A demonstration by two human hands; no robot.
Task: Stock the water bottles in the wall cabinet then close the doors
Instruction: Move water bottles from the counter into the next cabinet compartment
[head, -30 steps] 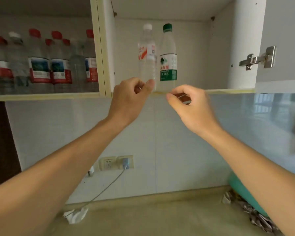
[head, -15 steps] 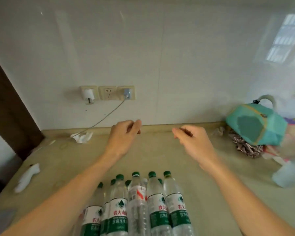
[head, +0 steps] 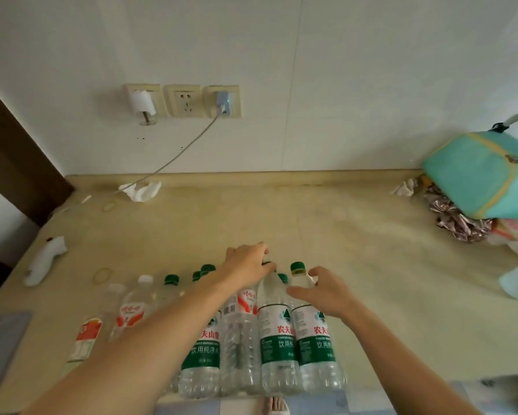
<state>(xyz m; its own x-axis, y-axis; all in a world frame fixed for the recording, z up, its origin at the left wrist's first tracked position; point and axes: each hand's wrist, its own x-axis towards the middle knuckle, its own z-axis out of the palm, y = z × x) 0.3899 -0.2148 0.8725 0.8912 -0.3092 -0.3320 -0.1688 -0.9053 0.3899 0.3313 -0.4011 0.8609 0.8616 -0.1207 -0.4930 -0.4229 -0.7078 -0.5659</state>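
Observation:
Several water bottles stand grouped at the counter's near edge, some with green caps and green labels (head: 277,339), some with red-and-white labels (head: 130,313). My left hand (head: 245,265) lies over the top of a green-label bottle (head: 271,287), fingers curled around its cap. My right hand (head: 323,292) sits beside the rightmost green-capped bottle (head: 298,269), thumb and fingers apart on either side of its neck. Both bottles stand upright on the counter. The wall cabinet is out of view.
The beige counter (head: 356,250) meets a white tiled wall with sockets and a plugged cable (head: 221,104). A teal bag (head: 479,172) on crumpled wrapping sits at the right, crumpled tissue (head: 142,190) at the back left, and a grey phone (head: 0,348) at the near left.
My view dropped from the open cabinet to the counter. Both hands came down from the shelf to the bottle tops, the left closing over one cap.

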